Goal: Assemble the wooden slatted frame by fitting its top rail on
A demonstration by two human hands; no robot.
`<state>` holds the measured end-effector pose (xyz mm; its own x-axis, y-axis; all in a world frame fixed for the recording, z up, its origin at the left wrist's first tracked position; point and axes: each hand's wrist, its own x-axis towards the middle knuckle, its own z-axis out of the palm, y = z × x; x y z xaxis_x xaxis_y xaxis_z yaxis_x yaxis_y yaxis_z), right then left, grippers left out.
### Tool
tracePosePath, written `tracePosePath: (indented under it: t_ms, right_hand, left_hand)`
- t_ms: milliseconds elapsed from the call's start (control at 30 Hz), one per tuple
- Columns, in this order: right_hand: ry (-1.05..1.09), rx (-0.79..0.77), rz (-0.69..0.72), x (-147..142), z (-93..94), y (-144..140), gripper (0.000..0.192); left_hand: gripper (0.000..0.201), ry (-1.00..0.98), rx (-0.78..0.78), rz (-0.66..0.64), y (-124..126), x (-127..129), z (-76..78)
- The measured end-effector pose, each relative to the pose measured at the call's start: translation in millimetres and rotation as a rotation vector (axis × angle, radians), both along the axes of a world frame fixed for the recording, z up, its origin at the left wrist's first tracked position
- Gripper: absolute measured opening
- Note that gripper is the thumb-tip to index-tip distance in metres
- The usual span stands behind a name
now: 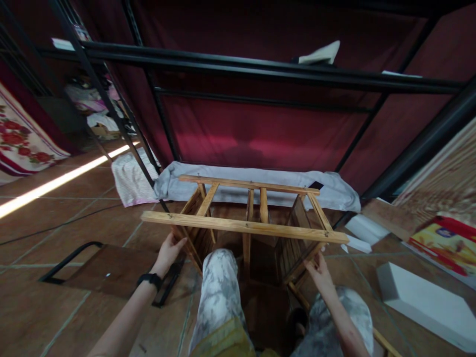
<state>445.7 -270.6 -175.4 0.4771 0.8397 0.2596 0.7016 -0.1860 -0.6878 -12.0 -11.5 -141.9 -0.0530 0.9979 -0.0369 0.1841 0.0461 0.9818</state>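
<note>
Both hands hold the wooden frame. The left hand has its grip closed on the frame's left side; the right hand clasps the right side's lower slats. Between them, a knee rises from the tiled floor.

no legible text from my feed. the colourful box at far right carries printed graphics and a small dark logo patch, too blurred for me to read. nothing readable on the white box or the wooden frame.

A terracotta tile floor meets a dark red wall behind a black metal frame.
</note>
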Motion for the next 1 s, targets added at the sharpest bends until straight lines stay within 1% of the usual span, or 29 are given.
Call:
tracePosePath:
  t_ms: [100, 133, 200, 300, 400, 500, 600, 667, 767, 833, 900, 1000]
  right_hand:
    - [0.175, 0.12, -0.139, -7, 1.3, 10, 0.057]
    - [0.218, 0.137, -0.161, -8, 1.1, 12, 0.055]
    - [0.285, 0.133, -0.189, -8, -1.8, 14, 0.05]
    - [0.35, 0.09, -0.205, -6, -12.0, 13, 0.042]
    - [0.382, 0.066, -0.255, -5, -27.4, 13, 0.036]
    - [0.402, 0.08, -0.31, -5, -47.3, 17, 0.032]
    - [0.446, 0.093, -0.318, -3, -69.4, 22, 0.031]
    - [0.45, 0.059, -0.348, -1, -82.2, 23, 0.033]
    - [0.423, 0.005, -0.405, 5, -92.9, 25, 0.033]
    - [0.407, 0.0, -0.423, 12, -92.3, 27, 0.032]
    - [0.392, 0.016, -0.433, 21, -85.2, 32, 0.032]
    - [0.375, 0.038, -0.443, 36, -66.6, 46, 0.032]
  left_hand:
    - [0.06, 0.002, -0.019, -0.046, 4, -2, -22.2]
    - [0.061, 0.01, -0.026, -0.054, 6, -2, -30.3]
    - [0.06, 0.03, -0.044, -0.051, 10, -4, -45.8]
    - [0.054, 0.057, -0.077, -0.059, 12, -6, -64.7]
    - [0.042, 0.102, -0.098, -0.072, 10, -6, -77.5]
    - [0.03, 0.183, -0.118, -0.059, 6, -4, -87.2]
    - [0.024, 0.298, -0.109, -0.007, 6, -1, -97.0]
    - [0.023, 0.367, -0.084, 0.029, 7, -1, -102.9]
    - [0.024, 0.466, -0.055, 0.01, 11, -2, -106.9]
    - [0.026, 0.536, -0.023, -0.031, 13, -2, -103.2]
    - [0.029, 0.586, 0.025, -0.068, 17, 1, -93.5]
    - [0.032, 0.631, 0.102, -0.116, 29, 10, -70.2]
